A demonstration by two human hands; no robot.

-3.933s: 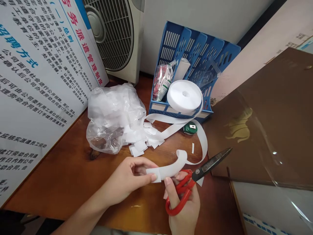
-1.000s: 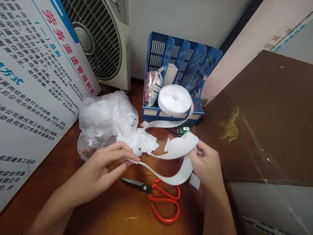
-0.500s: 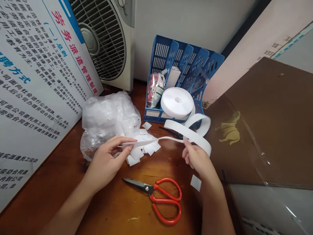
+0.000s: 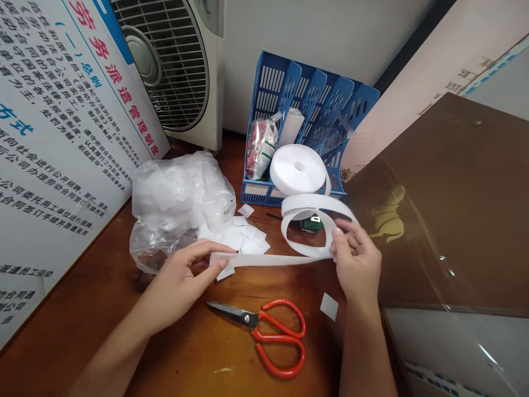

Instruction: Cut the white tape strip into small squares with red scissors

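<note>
A white strip (image 4: 273,260) runs between my two hands above the wooden table. My left hand (image 4: 188,281) pinches its free end beside a pile of white cut squares (image 4: 248,240). Between the thumb and fingers of my right hand (image 4: 356,256) is the strip farther along, where it loops back toward a white roll (image 4: 298,169). The roll leans at the front of a blue file rack (image 4: 273,82). Scissors with red handles (image 4: 281,331) lie below the strip, blades pointing left. One white square (image 4: 329,306) lies alone near my right forearm.
A clear plastic bag (image 4: 182,193) with white contents sits at the left, in front of a box fan (image 4: 182,66). A printed board (image 4: 61,138) stands at the far left. A green object (image 4: 311,223) shows through the loops. A brown panel (image 4: 454,220) is at the right.
My right hand has moved right and slightly up, and the strip between my hands now lies straighter. The loops have changed shape, uncovering the green object. The view has shifted slightly.
</note>
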